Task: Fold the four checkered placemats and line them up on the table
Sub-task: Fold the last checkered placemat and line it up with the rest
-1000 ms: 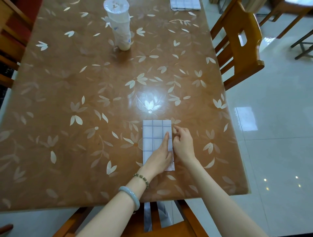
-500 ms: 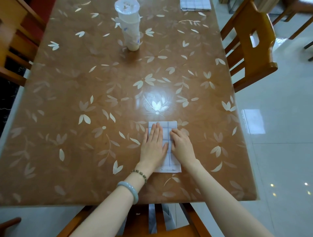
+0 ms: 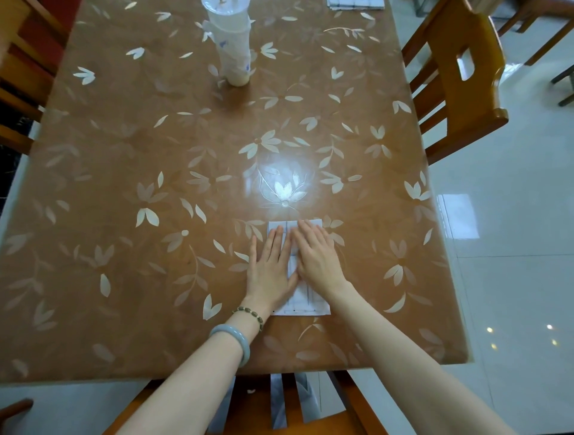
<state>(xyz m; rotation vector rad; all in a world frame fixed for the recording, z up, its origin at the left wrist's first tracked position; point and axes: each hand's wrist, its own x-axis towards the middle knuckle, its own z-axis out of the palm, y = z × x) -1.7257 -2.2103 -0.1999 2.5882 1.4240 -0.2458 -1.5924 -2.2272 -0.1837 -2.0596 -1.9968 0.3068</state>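
One mat (image 3: 306, 302) lies folded into a narrow upright rectangle near the front edge of the counter (image 3: 155, 155), a little right of centre, and it is the one being worked on. A far mat (image 3: 355, 3) shows at the counter's back edge. It is cut off by the frame, so I cannot tell whether it is folded. The other two mats are out of sight. My reading is that the first fold is being pressed flat and most of the job remains, since nothing here forms a row yet.

Both hands lie palm down on the mat with fingers straight and close together, pressing and not pinching. The left hand (image 3: 271, 267) covers the mat's left half, with its outer fingers spilling onto the bare counter. The right hand (image 3: 316, 257) covers the right half, with its fingertips close to the mat's far edge. The two hands sit side by side and nearly touch along the mat's centre line. Both forearms reach in from the front edge and angle toward each other. The left wrist carries a bangle (image 3: 231, 340) and a bead bracelet (image 3: 248, 313).

A wrapped stack of cups (image 3: 231, 46) stands well apart toward the back. A chair (image 3: 456, 77) stands at the counter's right side.
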